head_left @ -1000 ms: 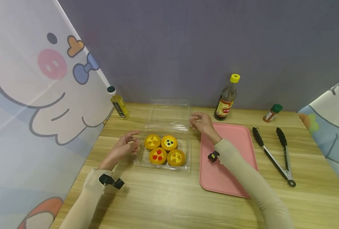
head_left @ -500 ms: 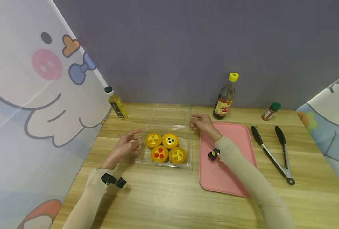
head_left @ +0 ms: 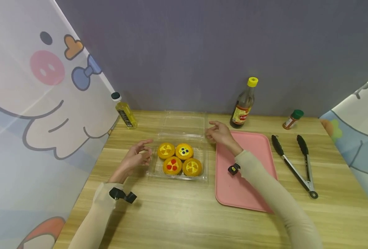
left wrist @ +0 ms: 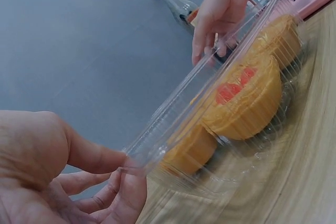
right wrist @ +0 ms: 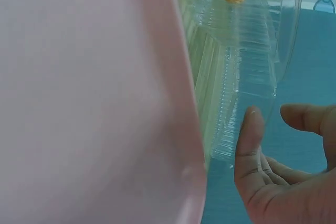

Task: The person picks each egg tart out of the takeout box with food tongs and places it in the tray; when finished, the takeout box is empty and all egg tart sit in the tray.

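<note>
A clear plastic container (head_left: 177, 177) holds several round tarts (head_left: 172, 165), its lid (head_left: 184, 125) folded back behind it. At its left side is my left hand (head_left: 134, 159); in the left wrist view, the thumb and finger of this hand (left wrist: 79, 171) pinch the clear rim (left wrist: 149, 148). My right hand (head_left: 222, 134) is beside the right edge of the lid, above the far left corner of a pink tray (head_left: 243, 188). In the right wrist view, the thumb and fingers of that hand (right wrist: 286, 169) stand apart near the lid's edge, gripping nothing.
A bottle of yellow oil (head_left: 126, 114) stands at the back left. Behind the tray is a dark sauce bottle (head_left: 241, 112) with a yellow cap. On the right are a small green-capped jar (head_left: 292, 120) and spread black-and-silver tongs (head_left: 295, 173). A grey wall (head_left: 184, 52) borders the table.
The head view has shifted slightly. Both hands keep nearly the same places beside the container and its lid.
</note>
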A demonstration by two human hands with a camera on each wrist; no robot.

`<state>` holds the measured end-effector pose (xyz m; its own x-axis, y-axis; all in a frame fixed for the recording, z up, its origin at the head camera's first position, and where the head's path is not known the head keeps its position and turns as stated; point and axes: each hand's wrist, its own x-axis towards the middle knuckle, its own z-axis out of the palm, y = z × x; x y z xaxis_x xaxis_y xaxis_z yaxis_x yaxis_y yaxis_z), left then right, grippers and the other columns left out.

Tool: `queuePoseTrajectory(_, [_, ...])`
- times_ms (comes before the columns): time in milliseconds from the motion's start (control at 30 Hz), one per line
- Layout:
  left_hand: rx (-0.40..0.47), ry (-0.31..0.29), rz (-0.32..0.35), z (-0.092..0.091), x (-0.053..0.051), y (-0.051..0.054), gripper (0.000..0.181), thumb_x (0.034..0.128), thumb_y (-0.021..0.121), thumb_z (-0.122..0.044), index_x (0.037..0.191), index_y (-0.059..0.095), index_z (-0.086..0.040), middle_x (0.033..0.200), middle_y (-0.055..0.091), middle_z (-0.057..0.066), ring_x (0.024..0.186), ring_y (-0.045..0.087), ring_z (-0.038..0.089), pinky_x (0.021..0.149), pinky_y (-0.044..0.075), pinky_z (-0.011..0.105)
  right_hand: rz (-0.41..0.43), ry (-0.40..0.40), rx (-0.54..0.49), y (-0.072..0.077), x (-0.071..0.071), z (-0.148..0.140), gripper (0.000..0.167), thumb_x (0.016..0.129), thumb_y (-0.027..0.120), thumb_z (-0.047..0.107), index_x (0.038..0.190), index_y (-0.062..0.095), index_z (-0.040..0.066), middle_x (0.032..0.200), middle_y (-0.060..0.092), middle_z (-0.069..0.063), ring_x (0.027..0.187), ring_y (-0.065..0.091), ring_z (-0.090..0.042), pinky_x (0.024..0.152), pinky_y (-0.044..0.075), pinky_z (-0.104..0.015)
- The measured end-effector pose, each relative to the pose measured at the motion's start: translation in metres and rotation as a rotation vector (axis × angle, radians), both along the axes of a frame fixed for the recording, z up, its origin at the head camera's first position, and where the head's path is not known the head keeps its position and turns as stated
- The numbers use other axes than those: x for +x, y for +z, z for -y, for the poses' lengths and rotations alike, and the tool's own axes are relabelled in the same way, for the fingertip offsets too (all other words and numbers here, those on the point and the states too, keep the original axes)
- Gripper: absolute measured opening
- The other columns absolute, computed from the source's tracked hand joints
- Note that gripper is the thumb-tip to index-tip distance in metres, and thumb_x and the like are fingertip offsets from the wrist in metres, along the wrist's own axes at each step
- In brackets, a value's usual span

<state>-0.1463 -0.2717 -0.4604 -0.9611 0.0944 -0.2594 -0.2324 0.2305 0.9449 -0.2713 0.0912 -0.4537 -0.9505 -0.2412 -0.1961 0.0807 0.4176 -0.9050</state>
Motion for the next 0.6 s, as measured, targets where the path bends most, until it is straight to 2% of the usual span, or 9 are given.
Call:
queuePoseTrajectory(167, [-0.008,-0.005,-0.002,0.002,0.000,0.000,0.059,0.1046,0.056,-0.005,0.160,0.037,-0.009,0.120,0.058,0.017,0.073,0.062,0.012,0.065,0.060,0.027,-0.094,0.064,0.076,0.008,0.013,-0.010,0.060,0.105,0.060,0.019,0.159,0.038,0.004,0.133,0.063,-0.025,0.101,0.074,-0.040,0.078,0.066,-0.043])
queuePoseTrajectory(300, [-0.001,-0.007,-0.003,0.003,-0.001,-0.001,0.059,0.1048,0.057,-0.006,0.161,0.037,-0.009,0.120,0.058,0.016,0.075,0.062,0.014,0.065,0.060,0.027,-0.211,0.116,0.131,0.014,0.024,-0.023,0.060,0.103,0.062,0.023,0.157,0.042,0.003,0.130,0.067,-0.024,0.096,0.073,-0.039,0.071,0.063,-0.037])
queuePoseTrajectory(400, [0.010,-0.008,-0.008,0.002,-0.001,-0.002,0.059,0.1043,0.056,-0.005,0.160,0.037,-0.008,0.119,0.058,0.015,0.074,0.062,0.014,0.064,0.060,0.027,-0.288,0.140,0.186,0.020,0.032,-0.033,0.060,0.103,0.064,0.024,0.156,0.044,0.003,0.128,0.069,-0.023,0.097,0.073,-0.036,0.072,0.060,-0.033])
queuePoseTrajectory(600, [0.020,-0.012,-0.016,0.002,0.000,-0.004,0.060,0.1040,0.056,-0.003,0.161,0.036,-0.008,0.115,0.059,0.012,0.073,0.061,0.013,0.063,0.059,0.026,-0.331,0.148,0.276,0.035,0.054,-0.057,0.062,0.104,0.065,0.028,0.158,0.042,0.009,0.134,0.066,-0.020,0.109,0.069,-0.037,0.083,0.061,-0.046])
